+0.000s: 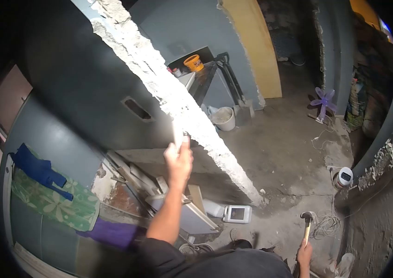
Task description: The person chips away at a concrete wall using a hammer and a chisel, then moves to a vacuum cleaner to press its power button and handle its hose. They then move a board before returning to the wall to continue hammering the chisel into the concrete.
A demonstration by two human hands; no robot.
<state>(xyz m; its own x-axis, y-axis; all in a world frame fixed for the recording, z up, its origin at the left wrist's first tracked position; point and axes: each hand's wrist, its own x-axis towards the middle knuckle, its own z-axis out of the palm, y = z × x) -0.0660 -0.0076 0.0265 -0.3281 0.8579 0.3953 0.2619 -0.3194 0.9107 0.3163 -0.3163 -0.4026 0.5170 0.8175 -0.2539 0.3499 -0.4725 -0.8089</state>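
My left hand [179, 162] is raised against the rough broken edge of a wall [196, 116], fingers closed round a pale bar-shaped tool [177, 132]. Glare washes this tool out, so its exact kind does not show; its upper end is at the broken plaster. Low on the right, my right hand [304, 255] grips the wooden handle of a claw hammer [307, 221], its head pointing up and away from the wall.
A white plastic canister [238, 214] lies near the wall's foot. Farther back are a white bucket [224, 119], shovels [231, 76] and an orange tub [193, 63]. Coiled cable [325, 225], a white lamp-like device [344, 177] and a purple fan [323, 103] are at right.
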